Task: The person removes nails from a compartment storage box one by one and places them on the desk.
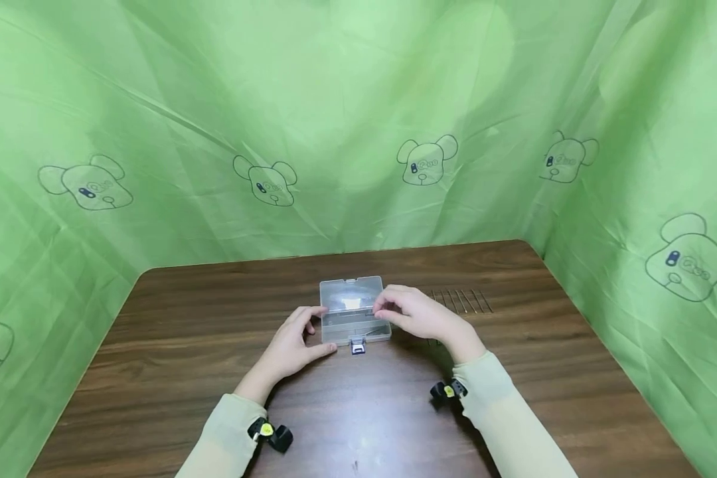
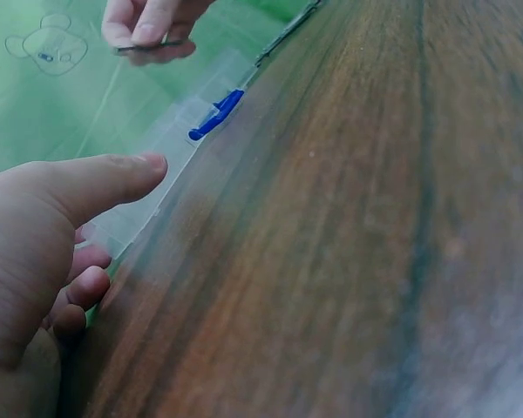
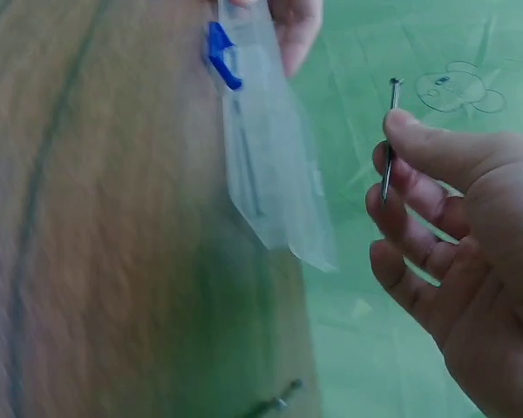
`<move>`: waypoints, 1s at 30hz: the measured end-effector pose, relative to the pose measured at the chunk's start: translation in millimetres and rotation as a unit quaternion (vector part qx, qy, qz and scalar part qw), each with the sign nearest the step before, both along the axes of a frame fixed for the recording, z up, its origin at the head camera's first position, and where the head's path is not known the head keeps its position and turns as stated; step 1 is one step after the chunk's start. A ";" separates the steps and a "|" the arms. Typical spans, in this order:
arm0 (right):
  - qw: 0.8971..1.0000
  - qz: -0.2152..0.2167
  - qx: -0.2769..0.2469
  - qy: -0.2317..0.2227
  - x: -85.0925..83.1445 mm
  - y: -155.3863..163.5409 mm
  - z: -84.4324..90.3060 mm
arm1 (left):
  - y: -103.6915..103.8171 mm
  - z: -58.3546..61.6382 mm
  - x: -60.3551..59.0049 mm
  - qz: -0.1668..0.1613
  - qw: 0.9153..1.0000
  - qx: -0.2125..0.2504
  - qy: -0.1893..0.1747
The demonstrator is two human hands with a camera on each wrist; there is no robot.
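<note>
A clear plastic box [image 1: 336, 334] lies with its lid [image 1: 348, 289] raised at the back and a blue latch [image 1: 358, 346] at the front. My left hand [image 1: 295, 342] is at the box's left side, forefinger by the side and thumb near the front corner. Above the box, my right hand [image 1: 415, 312] pinches a metal nail [image 3: 395, 94] between thumb and fingers, its head upward in the right wrist view. Through the clear wall, a thin nail [image 3: 247, 165] shows inside the box.
Several nails [image 1: 463, 302] lie in a row on the brown wooden table [image 1: 215, 318], right of the box. Others lie partly hidden below the right hand. A green cloth [image 1: 334, 99] with mouse-head drawings hangs behind and beside the table.
</note>
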State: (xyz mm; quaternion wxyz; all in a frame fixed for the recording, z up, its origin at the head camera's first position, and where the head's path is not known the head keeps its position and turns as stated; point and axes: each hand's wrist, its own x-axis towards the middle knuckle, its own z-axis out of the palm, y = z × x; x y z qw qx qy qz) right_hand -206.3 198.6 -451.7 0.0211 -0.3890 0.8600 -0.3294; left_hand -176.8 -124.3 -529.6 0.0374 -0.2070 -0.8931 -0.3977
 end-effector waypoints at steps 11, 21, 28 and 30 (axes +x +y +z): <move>0.993 -0.110 -0.031 0.028 18.3 69.1 -2.5 | 5.7 -4.8 2.9 0.009 1.000 -0.005 0.001; 0.982 -0.188 -0.009 0.028 34.0 120.6 -9.2 | 7.8 -3.6 5.9 0.017 1.000 -0.008 -0.010; 0.974 -0.218 0.014 -0.058 37.9 133.6 -11.9 | 8.3 -5.7 4.9 0.016 1.000 -0.011 -0.002; 0.970 -0.225 0.013 -0.089 36.2 135.1 -15.1 | 8.2 -5.2 4.9 0.017 1.000 -0.013 -0.002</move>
